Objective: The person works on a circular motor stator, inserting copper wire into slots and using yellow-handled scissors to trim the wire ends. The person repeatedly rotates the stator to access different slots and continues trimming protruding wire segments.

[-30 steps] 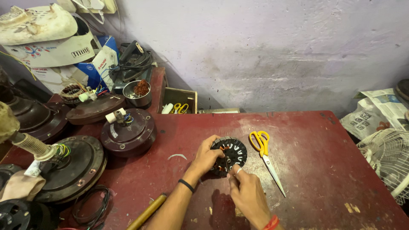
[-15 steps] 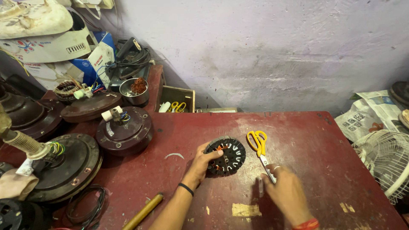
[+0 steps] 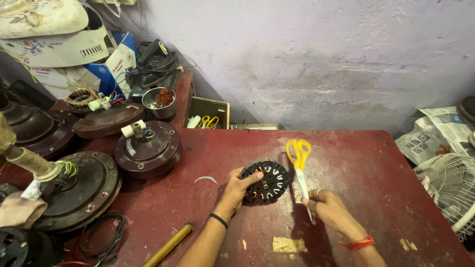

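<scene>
1. Our left hand (image 3: 236,190) rested on the red table (image 3: 356,163), fingers curled round the near-left edge of a black round stator (image 3: 265,180), thumb laid across its top face.
2. The stator lay flat on the table, between our two hands and just left of the scissors; its slotted ring showed small orange and white marks around the central hole.
3. Our right hand (image 3: 330,210) had its fingers closed in a pinch on the blade tips of the yellow-handled scissors (image 3: 300,165), which were tilted up so that the handles pointed away from us, toward the wall.
4. The scissors stood just right of the stator; we could not tell whether the blades touched it.
5. A black band sat on our left wrist and a red thread on our right wrist.
6. Just near of our right hand, a scrap of tan paper (image 3: 289,244) lay flat on the table.
7. Left of our left hand lay a thin curved white strip (image 3: 205,178), and nearer to us a wooden handle (image 3: 168,244) lay at a slant.
8. Farther left sat a brown ceiling-fan motor (image 3: 147,148) with coloured wires at its hub, and beyond it more motor housings.
9. Well right of our right hand, off the table, were a white fan guard (image 3: 448,185) and some newspaper (image 3: 433,133).
</scene>
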